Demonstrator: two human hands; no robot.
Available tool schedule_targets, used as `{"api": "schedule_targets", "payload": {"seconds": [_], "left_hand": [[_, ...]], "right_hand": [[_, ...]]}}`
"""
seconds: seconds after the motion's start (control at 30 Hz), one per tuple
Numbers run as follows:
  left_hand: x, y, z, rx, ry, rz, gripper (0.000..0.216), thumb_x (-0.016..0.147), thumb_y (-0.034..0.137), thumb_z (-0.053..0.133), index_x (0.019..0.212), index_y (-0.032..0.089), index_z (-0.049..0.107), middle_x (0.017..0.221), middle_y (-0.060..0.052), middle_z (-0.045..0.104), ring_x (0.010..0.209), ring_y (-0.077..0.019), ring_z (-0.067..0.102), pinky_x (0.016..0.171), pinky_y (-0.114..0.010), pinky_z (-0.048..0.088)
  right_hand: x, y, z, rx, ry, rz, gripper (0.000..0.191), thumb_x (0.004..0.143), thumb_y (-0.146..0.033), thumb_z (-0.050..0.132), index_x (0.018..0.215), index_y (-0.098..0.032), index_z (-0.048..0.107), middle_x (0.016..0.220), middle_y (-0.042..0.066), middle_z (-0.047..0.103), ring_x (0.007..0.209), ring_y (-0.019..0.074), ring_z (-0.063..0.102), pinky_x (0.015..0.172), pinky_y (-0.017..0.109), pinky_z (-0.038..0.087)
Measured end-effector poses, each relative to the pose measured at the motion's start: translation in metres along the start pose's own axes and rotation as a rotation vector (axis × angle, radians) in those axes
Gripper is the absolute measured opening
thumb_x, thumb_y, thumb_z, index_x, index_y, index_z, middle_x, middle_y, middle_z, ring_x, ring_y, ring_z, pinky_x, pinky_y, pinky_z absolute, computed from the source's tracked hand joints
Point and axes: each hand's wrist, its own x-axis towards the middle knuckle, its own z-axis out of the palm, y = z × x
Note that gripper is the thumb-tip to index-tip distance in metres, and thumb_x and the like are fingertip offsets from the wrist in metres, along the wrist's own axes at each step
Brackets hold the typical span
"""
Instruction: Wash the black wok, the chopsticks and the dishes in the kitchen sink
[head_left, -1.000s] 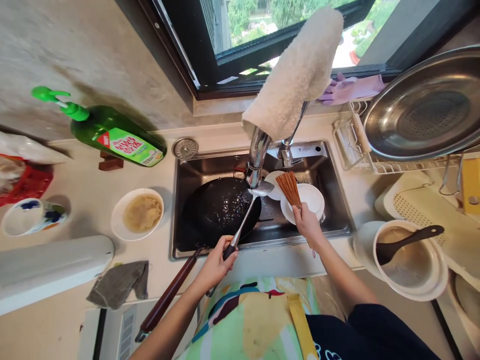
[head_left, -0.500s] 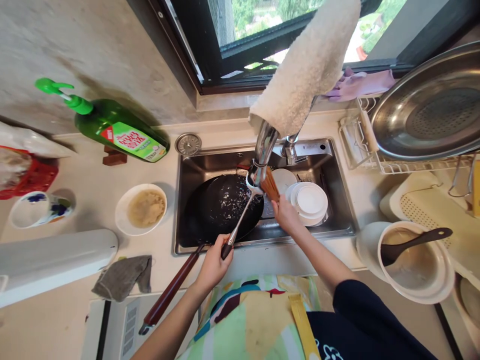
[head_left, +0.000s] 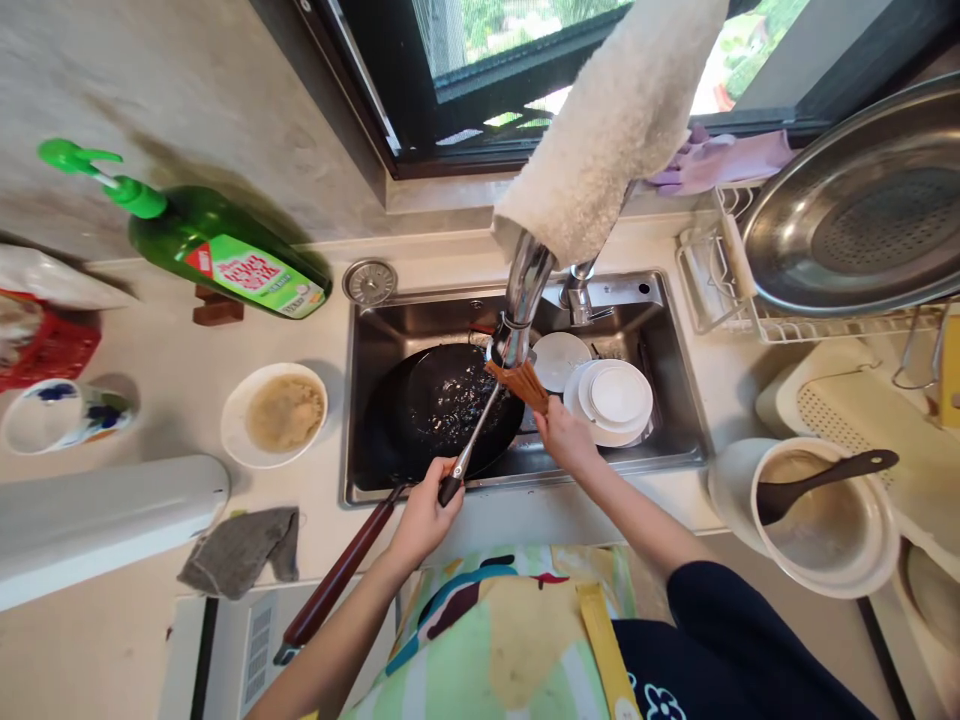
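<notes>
My left hand (head_left: 427, 517) is closed around the black grip of a long-handled metal cooking utensil (head_left: 475, 437). Its shaft reaches up over the sink; its head is hidden behind the brush and faucet. In my right hand (head_left: 568, 437) is a brown bamboo pot brush (head_left: 526, 385), its splayed bristles against the utensil's head just below the faucet (head_left: 519, 310). Underneath, a wet black wok (head_left: 427, 400) fills the left part of the sink (head_left: 525, 478), with its brown handle (head_left: 337, 575) sticking out over the front edge.
White plates (head_left: 637, 405) are stacked in the sink's right side. To the left stand a bowl of cloudy food (head_left: 274, 415), a green pump bottle (head_left: 232, 255) and a grey cloth (head_left: 244, 552). A white pot (head_left: 806, 520) holding a dark ladle stands right, below a dish rack (head_left: 817, 328).
The brush has shifted slightly left and turned, so its bristles now cover the utensil's head. The white gleam at the head under the faucet is no longer visible. My left hand keeps its grip.
</notes>
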Motion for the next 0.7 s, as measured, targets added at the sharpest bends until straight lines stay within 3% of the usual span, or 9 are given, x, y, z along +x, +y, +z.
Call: {"api": "schedule_targets", "payload": {"seconds": [0.17, 0.33, 0.53, 0.7], "left_hand": [[0.001, 0.003, 0.0, 0.108, 0.007, -0.01, 0.025, 0.082, 0.028, 0.047, 0.106, 0.021, 0.045, 0.093, -0.003, 0.062, 0.085, -0.0177, 0.06, 0.08, -0.028, 0.044], [-0.002, 0.005, -0.001, 0.17, -0.002, 0.015, 0.029, 0.082, 0.028, 0.046, 0.11, 0.022, 0.044, 0.093, -0.002, 0.062, 0.08, -0.0168, 0.06, 0.077, -0.026, 0.044], [-0.011, -0.003, 0.001, 0.143, -0.021, 0.008, 0.024, 0.082, 0.027, 0.047, 0.105, 0.022, 0.046, 0.091, -0.003, 0.061, 0.082, -0.0183, 0.058, 0.078, -0.028, 0.043], [-0.011, 0.0, 0.0, 0.114, -0.001, -0.032, 0.022, 0.082, 0.029, 0.047, 0.103, 0.022, 0.047, 0.088, -0.002, 0.06, 0.079, -0.0178, 0.058, 0.076, -0.028, 0.045]], "right_hand": [[-0.004, -0.002, 0.0, -0.004, -0.071, -0.173, 0.041, 0.096, -0.047, 0.023, 0.113, -0.016, 0.043, 0.1, 0.013, 0.063, 0.077, 0.0189, 0.065, 0.06, 0.025, 0.042], [0.023, 0.016, -0.013, 0.137, 0.058, 0.088, 0.037, 0.097, -0.042, 0.022, 0.112, -0.014, 0.041, 0.092, 0.012, 0.066, 0.081, 0.0219, 0.064, 0.061, 0.027, 0.039], [0.03, 0.029, -0.022, 0.188, 0.0, 0.013, 0.03, 0.096, -0.041, 0.03, 0.106, -0.015, 0.043, 0.087, 0.01, 0.068, 0.078, 0.0229, 0.065, 0.061, 0.027, 0.037], [0.034, 0.029, -0.028, 0.153, 0.009, 0.068, 0.035, 0.096, -0.043, 0.025, 0.109, -0.014, 0.042, 0.09, 0.013, 0.067, 0.081, 0.0246, 0.066, 0.065, 0.029, 0.041]]}}
